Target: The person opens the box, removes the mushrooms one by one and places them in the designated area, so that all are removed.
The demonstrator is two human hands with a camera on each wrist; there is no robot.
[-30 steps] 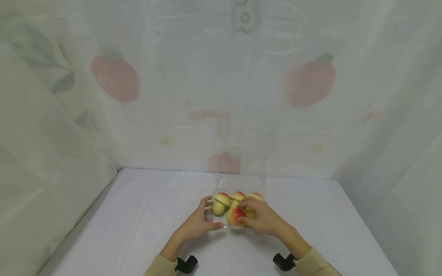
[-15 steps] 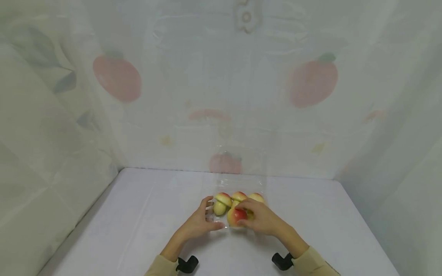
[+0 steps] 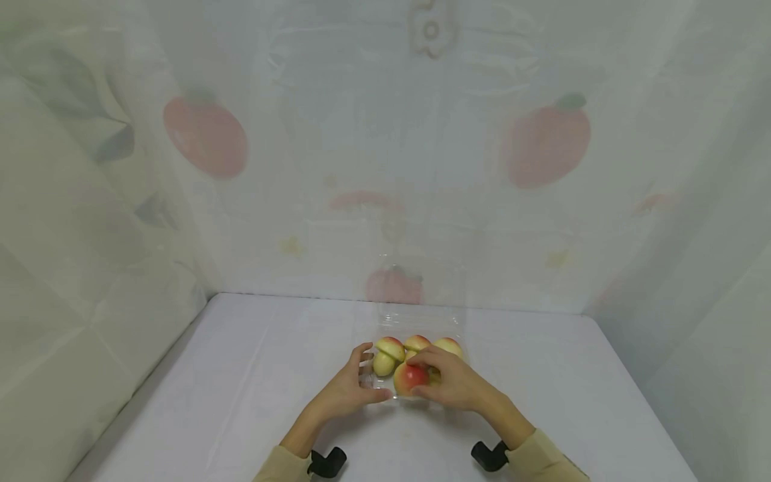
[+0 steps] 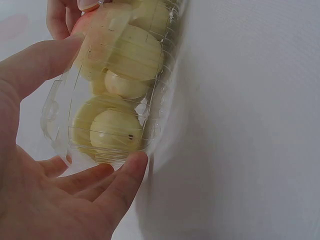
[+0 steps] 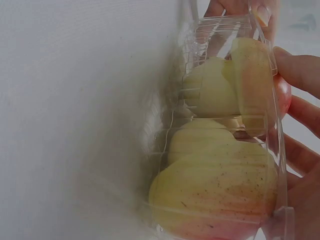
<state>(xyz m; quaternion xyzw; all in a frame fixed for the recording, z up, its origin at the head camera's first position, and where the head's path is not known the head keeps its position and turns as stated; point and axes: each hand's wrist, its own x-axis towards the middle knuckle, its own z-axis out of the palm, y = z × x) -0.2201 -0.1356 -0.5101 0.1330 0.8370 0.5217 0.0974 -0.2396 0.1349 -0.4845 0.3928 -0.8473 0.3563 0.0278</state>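
A clear plastic clamshell box (image 4: pixel 70 107) sits on the table with its lid (image 3: pixel 440 281) raised at the back. Several yellow mushroom-shaped pieces with red-tinged caps lie inside; the left one (image 3: pixel 383 363) has its stem toward me. My left hand (image 3: pixel 346 388) holds the box's left end, thumb at the front rim and fingers along the end wall. At the front, my right hand (image 3: pixel 454 381) pinches a red-capped mushroom-shaped piece (image 3: pixel 409 379) between thumb and fingers, low in the box. That hand partly hides the pieces (image 3: pixel 448 346) on the right.
The white table (image 3: pixel 271 375) reaches back to a pale curtain (image 3: pixel 337 134) printed with red fruit. More curtain hangs at both sides. Black angled mounts (image 3: pixel 328 462) sit at both wrists, beside beige sleeves.
My right hand and the mushroom-shaped piece it pinches have shifted slightly left, and the red cap has turned a little. My left hand keeps its place on the box.
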